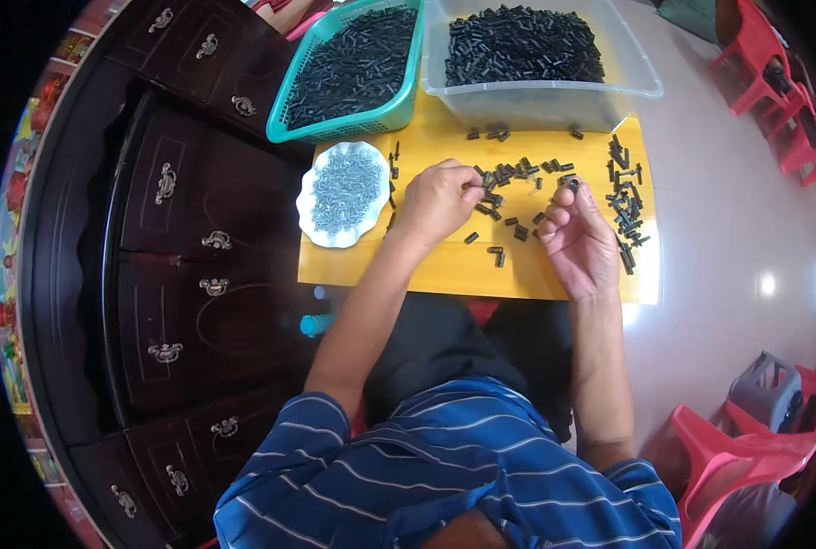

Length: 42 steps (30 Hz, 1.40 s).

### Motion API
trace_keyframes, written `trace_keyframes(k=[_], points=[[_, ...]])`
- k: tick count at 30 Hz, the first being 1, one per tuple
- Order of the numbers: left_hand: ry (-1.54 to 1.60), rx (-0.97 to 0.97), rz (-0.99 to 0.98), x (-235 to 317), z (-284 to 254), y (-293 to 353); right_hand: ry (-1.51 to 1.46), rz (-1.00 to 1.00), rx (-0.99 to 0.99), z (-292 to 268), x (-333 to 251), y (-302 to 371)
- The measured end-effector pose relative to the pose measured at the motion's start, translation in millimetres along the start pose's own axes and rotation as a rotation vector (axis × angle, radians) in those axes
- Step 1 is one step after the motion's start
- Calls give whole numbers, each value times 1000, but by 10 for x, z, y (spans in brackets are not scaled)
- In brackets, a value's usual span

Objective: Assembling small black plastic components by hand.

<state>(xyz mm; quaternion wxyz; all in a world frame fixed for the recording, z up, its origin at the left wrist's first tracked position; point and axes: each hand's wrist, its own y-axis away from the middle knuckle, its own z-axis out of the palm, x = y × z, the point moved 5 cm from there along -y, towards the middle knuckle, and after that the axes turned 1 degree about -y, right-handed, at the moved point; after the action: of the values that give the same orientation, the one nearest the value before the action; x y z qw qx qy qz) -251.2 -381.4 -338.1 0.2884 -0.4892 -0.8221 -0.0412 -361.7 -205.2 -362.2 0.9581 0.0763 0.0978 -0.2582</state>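
From where I stand, the work looks well short of done. The right hand, palm turned up, pinches a short black cylinder between thumb and fingertips. The left hand has its thumb and forefinger drawn together at the edge of a loose scatter of small black cylindrical pieces; I cannot tell whether anything is caught between them.

That scatter lies on the yellow rectangular bench, mostly between the two hands, with a few pieces nearer the person's body. Just beyond the right hand, on its outer side, a longer band of black pieces with thin stems runs along the bench edge (some of them seem to have a slim end sticking out, though they are small to judge). If those are the handled ones, which is only my guess, they make a modest share.

To the left of the left hand sits a white scalloped plate heaped with tiny clear or silvery slivers, and a few thin dark pieces lie between plate and wrist. Plenty seems left there.

Farther out, ahead of both hands, stand the big stocks: a teal plastic basket full of slender black pieces, and a translucent plastic bin with a broad mound of stubby black pieces. Against those, what lies on the bench is little.
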Motion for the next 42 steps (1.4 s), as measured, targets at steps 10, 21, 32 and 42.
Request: trace_keyframes(k=[10,21,32,42], points=[[-140,57,106,59,-15,-16,145,-11,58,88,-38,85],[821,83,-148,498,-471,297,541,-10,82,204,187,103],[648,7,-80,654,-493,405,651,-19,-35,252,287,136],[592,-2,-31,674,-497,402,758,-169,-11,276,375,184]])
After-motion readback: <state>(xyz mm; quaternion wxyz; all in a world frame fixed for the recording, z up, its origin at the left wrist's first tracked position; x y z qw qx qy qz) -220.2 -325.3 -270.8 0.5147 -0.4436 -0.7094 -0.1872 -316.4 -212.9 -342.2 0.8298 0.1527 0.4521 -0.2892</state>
